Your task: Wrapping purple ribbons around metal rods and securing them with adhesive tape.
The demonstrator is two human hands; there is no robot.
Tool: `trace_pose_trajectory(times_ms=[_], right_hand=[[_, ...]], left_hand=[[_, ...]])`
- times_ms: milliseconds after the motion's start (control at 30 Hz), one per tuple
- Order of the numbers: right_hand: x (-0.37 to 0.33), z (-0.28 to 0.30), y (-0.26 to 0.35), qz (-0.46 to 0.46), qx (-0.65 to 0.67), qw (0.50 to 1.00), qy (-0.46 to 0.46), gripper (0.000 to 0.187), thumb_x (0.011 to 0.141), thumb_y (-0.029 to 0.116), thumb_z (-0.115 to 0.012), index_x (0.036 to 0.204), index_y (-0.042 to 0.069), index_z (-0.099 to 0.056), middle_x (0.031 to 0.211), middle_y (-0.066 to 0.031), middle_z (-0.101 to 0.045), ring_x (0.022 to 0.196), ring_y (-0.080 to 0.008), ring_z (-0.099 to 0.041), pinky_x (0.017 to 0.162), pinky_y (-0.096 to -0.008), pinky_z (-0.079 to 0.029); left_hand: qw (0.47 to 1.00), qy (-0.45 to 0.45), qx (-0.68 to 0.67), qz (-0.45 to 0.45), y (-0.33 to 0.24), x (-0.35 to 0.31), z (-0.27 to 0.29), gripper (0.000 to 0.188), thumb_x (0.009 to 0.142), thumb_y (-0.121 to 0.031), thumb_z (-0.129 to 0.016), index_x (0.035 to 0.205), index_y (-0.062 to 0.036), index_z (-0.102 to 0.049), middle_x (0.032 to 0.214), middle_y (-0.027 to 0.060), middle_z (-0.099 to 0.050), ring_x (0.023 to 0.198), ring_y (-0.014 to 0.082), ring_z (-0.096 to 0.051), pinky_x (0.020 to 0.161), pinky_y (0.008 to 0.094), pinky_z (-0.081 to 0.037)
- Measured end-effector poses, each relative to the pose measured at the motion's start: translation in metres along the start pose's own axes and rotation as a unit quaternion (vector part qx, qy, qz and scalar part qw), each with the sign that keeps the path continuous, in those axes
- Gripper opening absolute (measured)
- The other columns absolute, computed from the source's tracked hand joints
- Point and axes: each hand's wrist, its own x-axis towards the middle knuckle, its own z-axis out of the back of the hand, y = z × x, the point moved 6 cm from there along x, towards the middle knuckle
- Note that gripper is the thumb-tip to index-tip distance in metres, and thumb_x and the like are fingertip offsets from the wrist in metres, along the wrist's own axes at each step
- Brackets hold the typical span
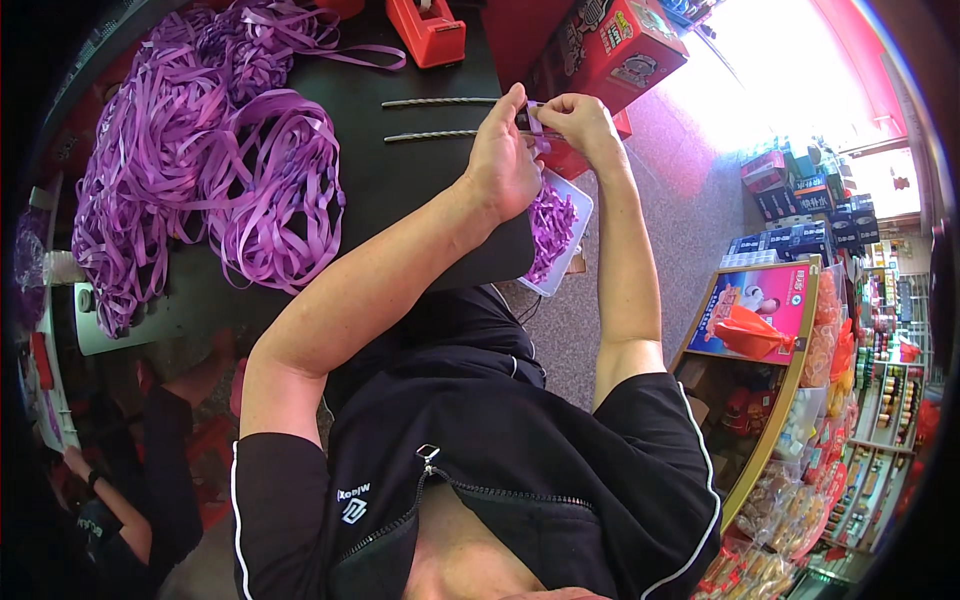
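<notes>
Closest in: black zip-neck top with white piping (545, 430). Then left hand (505, 165): fingers held long and close together, no telling whether gripping anything. Right hand (580, 120): thumb and forefinger pinched on a narrow, shiny purple ribbon strip (535, 120). Strip location: between both hands, by the right edge of the smooth black desk (375, 215). Main risk: strip slipping or twisting out of line, given so small a hold on so slick-looking a band.

Just left of the hands: two thin twisted grey metal rods (435, 101), roughly parallel, right ends hidden. Could get knocked or snagged by a sideways sweep of the left wrist; support unseen, so hard to judge how firm.

Below the hands, beside the desk edge: white plastic bin (583, 228) with short purple ribbon pieces (552, 228). Could lose a dropped strip among those, or spill some if bumped.

Farther off, on the left: big tangled heap of purple ribbon (165, 120), with looped purple bundle (280, 200) alongside. Could knot or drag several lengths together if tugged, because of crossed loops. Far edge: red plastic tape dispenser (428, 35), loose ribbon loop (375, 50) near it; could catch there if pulled that way.
</notes>
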Motion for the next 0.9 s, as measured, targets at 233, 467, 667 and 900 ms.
trace_pose_trajectory(times_ms=[233,467,667,900], right_hand=[[-0.008,-0.003,0.009,0.030,-0.048,0.998,-0.040,0.025,0.069,0.029,-0.070,0.076,0.005,-0.071,0.076,-0.0127,-0.068,0.073,-0.0240,-0.066,0.071,-0.0349,-0.050],[-0.015,-0.006,0.002,0.097,0.000,0.987,-0.127,0.039,0.069,0.029,-0.073,0.096,0.001,-0.066,0.082,-0.0126,-0.064,0.081,-0.0229,-0.062,0.074,-0.0349,-0.049],[-0.014,-0.019,-0.063,0.022,0.342,0.932,-0.122,0.033,0.088,0.033,-0.061,0.098,0.002,-0.065,0.081,-0.0030,-0.062,0.072,-0.0113,-0.056,0.063,-0.0248,-0.044],[-0.012,-0.101,-0.059,-0.092,0.746,0.634,0.183,0.023,0.093,0.019,-0.051,0.106,0.002,-0.058,0.090,-0.0096,-0.064,0.077,-0.0194,-0.063,0.067,-0.0325,-0.053]], left_hand=[[1.000,-0.013,0.006,0.004,0.001,0.002,0.003,0.075,0.087,-0.055,-0.049,0.143,-0.0163,-0.018,0.142,0.0268,-0.018,0.131,0.0320,-0.021,0.111,0.0421,0.000],[1.000,0.006,0.005,-0.010,0.002,0.007,0.008,0.076,0.087,-0.055,-0.049,0.144,-0.0157,-0.016,0.140,0.0269,-0.021,0.125,0.0309,-0.028,0.110,0.0408,-0.010],[1.000,-0.010,0.004,0.000,0.003,0.005,0.006,0.079,0.088,-0.055,-0.048,0.145,-0.0146,-0.012,0.143,0.0290,-0.015,0.131,0.0336,-0.024,0.112,0.0432,-0.004],[1.000,-0.031,0.001,0.003,0.002,0.006,0.010,0.082,0.088,-0.055,-0.047,0.147,-0.0142,-0.007,0.148,0.0320,0.005,0.141,0.0366,0.002,0.112,0.0443,0.006]])
